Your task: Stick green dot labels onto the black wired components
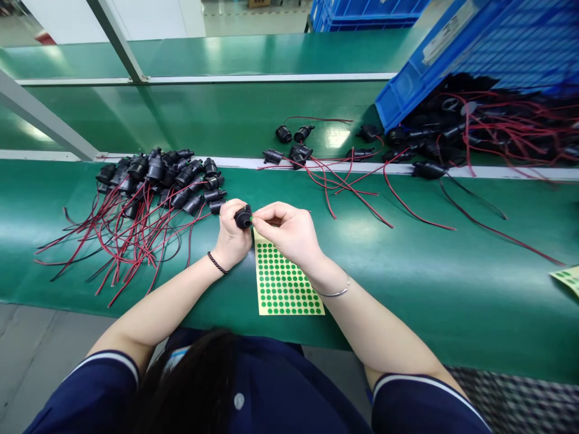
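Observation:
My left hand (231, 238) is closed around a small black pump-like part (243, 217), held just above the green work surface. At its right side, my right hand (287, 232) pinches a tiny green dot sticker (252, 220) between thumb and forefinger, touching or nearly touching the part. Below my hands lies a pale yellow sheet (289, 312) with rows of green round stickers; my right hand and wrist cover its upper right portion. The underside of the black part is hidden by my left fingers.
A heap of similar black parts (156, 169) with red and black wires lies to the left. Several more parts (300, 154) lie along the white strip ahead. A tilted blue crate (398, 99) spills others at right. Another sticker sheet (567, 277) sits at the right edge.

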A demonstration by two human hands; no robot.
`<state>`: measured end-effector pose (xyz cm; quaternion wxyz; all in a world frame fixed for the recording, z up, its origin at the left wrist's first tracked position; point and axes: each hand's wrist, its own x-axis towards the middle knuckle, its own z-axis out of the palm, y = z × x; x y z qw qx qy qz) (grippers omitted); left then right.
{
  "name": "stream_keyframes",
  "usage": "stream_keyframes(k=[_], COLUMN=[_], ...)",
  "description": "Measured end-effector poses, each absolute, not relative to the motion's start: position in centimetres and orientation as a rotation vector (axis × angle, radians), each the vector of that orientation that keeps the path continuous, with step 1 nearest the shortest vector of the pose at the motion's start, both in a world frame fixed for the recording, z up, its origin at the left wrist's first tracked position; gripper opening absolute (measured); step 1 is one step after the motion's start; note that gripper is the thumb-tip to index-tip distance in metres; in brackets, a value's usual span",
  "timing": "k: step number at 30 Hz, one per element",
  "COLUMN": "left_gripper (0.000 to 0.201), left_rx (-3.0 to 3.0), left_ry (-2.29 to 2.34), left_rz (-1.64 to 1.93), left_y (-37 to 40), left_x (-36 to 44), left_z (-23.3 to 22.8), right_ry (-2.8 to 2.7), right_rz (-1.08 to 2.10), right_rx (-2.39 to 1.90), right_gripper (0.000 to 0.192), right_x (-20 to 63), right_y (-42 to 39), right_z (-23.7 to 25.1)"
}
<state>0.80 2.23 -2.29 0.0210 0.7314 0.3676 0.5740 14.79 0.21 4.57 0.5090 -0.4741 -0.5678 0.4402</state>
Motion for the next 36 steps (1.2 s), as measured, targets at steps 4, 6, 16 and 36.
stream_keyframes(k=[4,6,16,36], left_gripper=[0.036,0.037,0.03,0.034], left_rx=[2.334,2.355,2.383,1.733], left_ry=[1.16,1.167,1.179,1.171], left_rz=[1.815,1.82,1.803,1.372], left_y=[2.4,2.5,2.4,1.8], left_x=[0.5,0.4,0.1,0.1], left_z=[-2.2,-2.2,-1.9,-2.1], right_ry=[-1.383,-1.386,-1.326,-1.785], right_rz=[1.006,1.016,1.187,0.337], right_rx=[-1.142,-1.142,-1.095,-0.956], right_gripper=[0.006,0.006,0.01,0.019], right_x=[14.5,14.6,15.0,14.9], right_y=[-0.2,-0.2,0.4,0.9], right_z=[4.8,4.9,4.7,2.2])
